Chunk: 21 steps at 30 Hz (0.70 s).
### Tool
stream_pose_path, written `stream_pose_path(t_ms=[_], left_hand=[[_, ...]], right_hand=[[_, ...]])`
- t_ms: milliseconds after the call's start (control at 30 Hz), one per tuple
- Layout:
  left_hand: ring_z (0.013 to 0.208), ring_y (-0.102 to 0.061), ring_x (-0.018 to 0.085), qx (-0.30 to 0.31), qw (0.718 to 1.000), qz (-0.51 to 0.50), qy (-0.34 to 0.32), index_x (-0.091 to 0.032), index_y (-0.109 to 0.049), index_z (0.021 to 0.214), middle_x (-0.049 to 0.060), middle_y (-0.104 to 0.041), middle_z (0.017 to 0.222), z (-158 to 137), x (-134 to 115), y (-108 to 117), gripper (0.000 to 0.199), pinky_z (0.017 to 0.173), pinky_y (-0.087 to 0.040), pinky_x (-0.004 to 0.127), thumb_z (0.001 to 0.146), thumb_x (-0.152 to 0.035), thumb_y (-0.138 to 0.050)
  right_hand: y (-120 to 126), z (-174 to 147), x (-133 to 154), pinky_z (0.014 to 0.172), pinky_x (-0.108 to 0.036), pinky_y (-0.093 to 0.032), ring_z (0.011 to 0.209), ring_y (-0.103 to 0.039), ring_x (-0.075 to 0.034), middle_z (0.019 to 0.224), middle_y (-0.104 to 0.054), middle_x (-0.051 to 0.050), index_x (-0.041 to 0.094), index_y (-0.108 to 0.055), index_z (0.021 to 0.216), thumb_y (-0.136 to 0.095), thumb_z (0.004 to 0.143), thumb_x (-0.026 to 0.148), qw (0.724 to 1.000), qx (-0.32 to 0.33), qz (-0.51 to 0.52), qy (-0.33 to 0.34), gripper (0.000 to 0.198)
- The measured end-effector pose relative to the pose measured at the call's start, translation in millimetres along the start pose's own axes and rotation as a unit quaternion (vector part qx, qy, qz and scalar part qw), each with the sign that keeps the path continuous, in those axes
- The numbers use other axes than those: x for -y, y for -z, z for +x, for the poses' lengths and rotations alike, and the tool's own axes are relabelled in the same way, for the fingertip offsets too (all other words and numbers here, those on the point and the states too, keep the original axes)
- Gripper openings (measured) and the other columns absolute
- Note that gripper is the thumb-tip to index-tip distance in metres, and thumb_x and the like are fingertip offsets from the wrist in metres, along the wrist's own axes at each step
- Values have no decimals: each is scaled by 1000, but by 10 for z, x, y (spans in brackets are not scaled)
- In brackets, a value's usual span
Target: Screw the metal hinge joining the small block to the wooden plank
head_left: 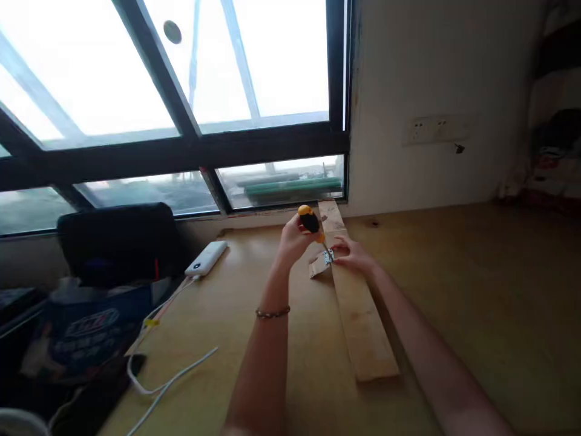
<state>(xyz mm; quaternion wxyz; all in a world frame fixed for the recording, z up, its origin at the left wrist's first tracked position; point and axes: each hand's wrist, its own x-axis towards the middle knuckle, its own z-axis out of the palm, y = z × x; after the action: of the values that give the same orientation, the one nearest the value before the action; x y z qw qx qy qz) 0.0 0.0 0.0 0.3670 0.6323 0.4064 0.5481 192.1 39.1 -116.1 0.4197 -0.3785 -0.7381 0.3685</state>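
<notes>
Hinge (323,261) sits on the left edge of the plank (358,315), steadied by the right hand (353,254) while the left hand (295,239), grip closed round the screwdriver (312,224), looks mid-fastening, not finished.

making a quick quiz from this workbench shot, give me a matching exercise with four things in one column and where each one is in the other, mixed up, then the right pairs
Things:
1. screwdriver
2. metal hinge
3. power bank
4. wall sockets

Places:
A. on the white wall, right of the window
B. gripped in the left hand, tip pointing down
C. on the table, white, left of the hands, with a white cable leading from it
D. on the wooden plank, under the right hand's fingertips

Pairs: 1-B, 2-D, 3-C, 4-A
</notes>
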Motion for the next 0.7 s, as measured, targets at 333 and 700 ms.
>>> stream_pose_path(t_ms=[333, 700], left_hand=[[75, -59, 14, 9, 999, -24, -34, -18, -40, 86, -1, -58, 75, -9, 56, -153, 38, 72, -48, 33, 57, -8, -62], [63, -56, 11, -62, 998, -12, -16, -19, -45, 96, -6, -49, 70, 20, 163, -171, 58, 61, -48, 26, 47, -22, -77]], right_hand=[[-5, -3, -43, 92, -37, -43, 98, -60, -19, 102, -64, -7, 20, -44, 118, -74, 57, 24, 1000, -11, -1, 8, 68], [-4, 0, -79, 93, -38, -42, 98, -60, -20, 102, -65, -6, 21, -44, 118, -74, 57, 23, 1000, -10, -4, 12, 68]])
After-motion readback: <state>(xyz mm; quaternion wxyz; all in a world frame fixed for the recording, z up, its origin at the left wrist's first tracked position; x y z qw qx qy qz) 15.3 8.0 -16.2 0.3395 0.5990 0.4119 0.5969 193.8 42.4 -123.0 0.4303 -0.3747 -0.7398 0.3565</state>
